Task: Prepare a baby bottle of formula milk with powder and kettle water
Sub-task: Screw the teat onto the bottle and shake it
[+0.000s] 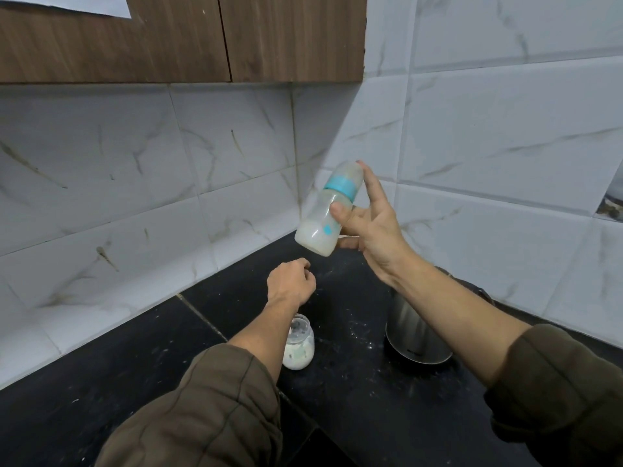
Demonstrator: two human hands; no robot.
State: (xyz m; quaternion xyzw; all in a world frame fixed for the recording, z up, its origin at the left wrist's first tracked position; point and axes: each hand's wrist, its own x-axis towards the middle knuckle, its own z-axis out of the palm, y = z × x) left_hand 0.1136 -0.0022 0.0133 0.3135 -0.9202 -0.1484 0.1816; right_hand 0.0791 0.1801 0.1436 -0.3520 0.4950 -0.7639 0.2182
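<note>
While right hand grips milky baby bottle, white powder in jar

The person wears a dark brown-green jacket, and its cloth looks soft and a bit puffy. The left sleeve has lots of wrinkles and a stitched seam running along it, and the right sleeve is bunched up thick at its end. Both sleeves stop partway up the arms, so the left hand and the right hand are bare.
</note>
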